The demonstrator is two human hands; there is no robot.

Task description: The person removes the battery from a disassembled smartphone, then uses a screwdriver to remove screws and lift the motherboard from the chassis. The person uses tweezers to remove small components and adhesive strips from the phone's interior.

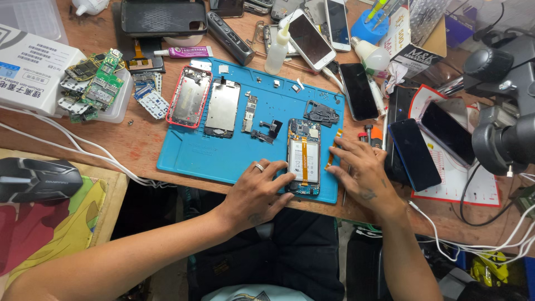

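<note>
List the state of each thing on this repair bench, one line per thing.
Opened phone: back off, battery and orange flex exposed, flat on the blue mat.
Left hand: fingers resting on the phone's lower left edge.
Right hand: fingers at the phone's right edge.
Red phone frame: empty, lying flat.
Metal midframe: detached, flat.
Squeeze bottle: upright, capped.
Dark-screened phone: screen off.

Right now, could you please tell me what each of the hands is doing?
Left hand: open, fingers resting on the opened phone.
Right hand: open, fingertips at the phone's right edge, gripping nothing.
</note>
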